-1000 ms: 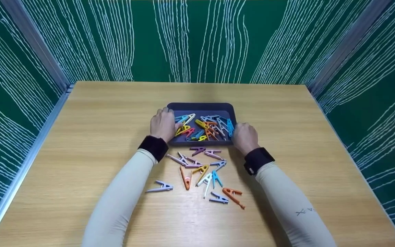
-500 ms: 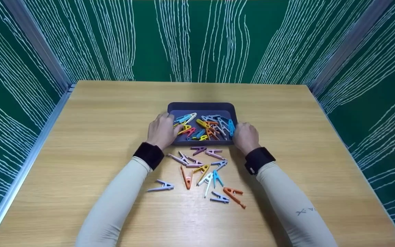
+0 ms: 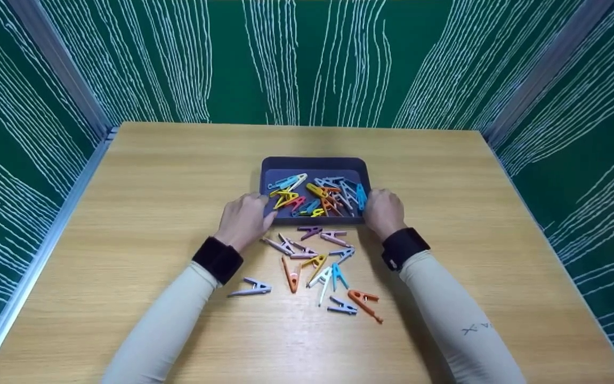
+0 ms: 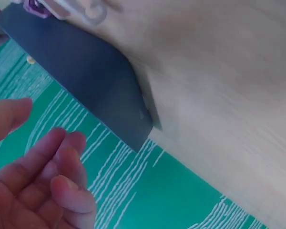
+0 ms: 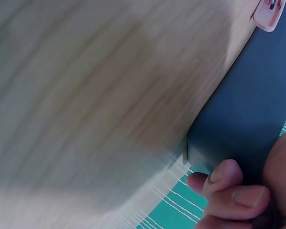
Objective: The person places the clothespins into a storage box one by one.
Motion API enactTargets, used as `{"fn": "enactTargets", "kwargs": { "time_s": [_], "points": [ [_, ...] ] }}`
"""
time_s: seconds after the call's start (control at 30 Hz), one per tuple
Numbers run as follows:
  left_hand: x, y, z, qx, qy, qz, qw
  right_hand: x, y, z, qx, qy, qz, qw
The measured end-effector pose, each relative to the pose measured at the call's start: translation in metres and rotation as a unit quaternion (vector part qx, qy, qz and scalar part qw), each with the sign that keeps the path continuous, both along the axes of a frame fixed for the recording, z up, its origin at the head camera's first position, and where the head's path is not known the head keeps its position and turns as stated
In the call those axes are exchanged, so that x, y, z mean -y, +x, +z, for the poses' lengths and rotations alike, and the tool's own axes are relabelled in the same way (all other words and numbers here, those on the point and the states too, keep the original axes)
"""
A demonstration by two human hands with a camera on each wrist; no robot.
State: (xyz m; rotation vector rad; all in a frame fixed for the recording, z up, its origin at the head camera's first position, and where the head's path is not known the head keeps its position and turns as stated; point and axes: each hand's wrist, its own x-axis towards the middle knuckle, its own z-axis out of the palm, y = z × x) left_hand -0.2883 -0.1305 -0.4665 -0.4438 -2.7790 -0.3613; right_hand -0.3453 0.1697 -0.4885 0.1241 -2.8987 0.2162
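Note:
A dark grey tray [image 3: 315,163] with several colourful clothespins in it lies on the table. My right hand [image 3: 385,214] grips its right side; in the right wrist view the curled fingers [image 5: 236,195] hold the tray wall [image 5: 243,100]. Beside the left end is my left hand [image 3: 243,220]. The left wrist view shows that hand [image 4: 43,176] with loosely bent fingers and thumb apart, nothing between them, away from the tray wall [image 4: 86,76]. Inside the tray are a yellow clothespin [image 3: 315,190], a red clothespin [image 3: 296,204] and a blue clothespin [image 3: 361,196], among others.
In front of the tray several loose clothespins are scattered, such as an orange clothespin [image 3: 363,304], a white clothespin [image 3: 324,280] and a lilac clothespin [image 3: 253,287] off to the left. A green wall [image 3: 237,64] with white streaks stands behind the wooden table [image 3: 179,154].
My left hand has let go of the tray's left side and moved out to the left and toward me. The right hand keeps its hold, and the tray has hardly moved.

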Motion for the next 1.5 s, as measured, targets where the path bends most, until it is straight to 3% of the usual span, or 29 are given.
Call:
{"fn": "enactTargets", "kwargs": {
  "time_s": [0.3, 0.4, 0.67, 0.87, 1.1, 1.5],
  "points": [
    [0.013, 0.029, -0.009, 0.07, -0.007, -0.035, 0.9969, 0.0, 0.001, 0.0, -0.002, -0.002, -0.001, 1.0],
    [0.021, 0.039, -0.008, 0.096, -0.006, -0.06, 0.9935, 0.0, 0.001, 0.0, -0.006, -0.002, 0.0, 1.0],
    [0.042, 0.066, -0.002, 0.196, -0.018, -0.17, 0.9656, 0.0, 0.0, 0.002, -0.002, 0.0, 0.0, 1.0],
    [0.044, 0.078, -0.003, 0.206, -0.054, -0.217, 0.9528, 0.0, 0.0, 0.002, -0.005, -0.004, 0.003, 1.0],
    [0.042, 0.082, -0.007, 0.211, -0.1, -0.199, 0.9518, 0.001, 0.001, 0.002, 0.001, 0.002, -0.002, 1.0],
    [0.04, 0.071, -0.009, 0.208, -0.085, -0.19, 0.9558, 0.0, 0.002, 0.001, -0.016, -0.009, 0.01, 1.0]
  ]
}}
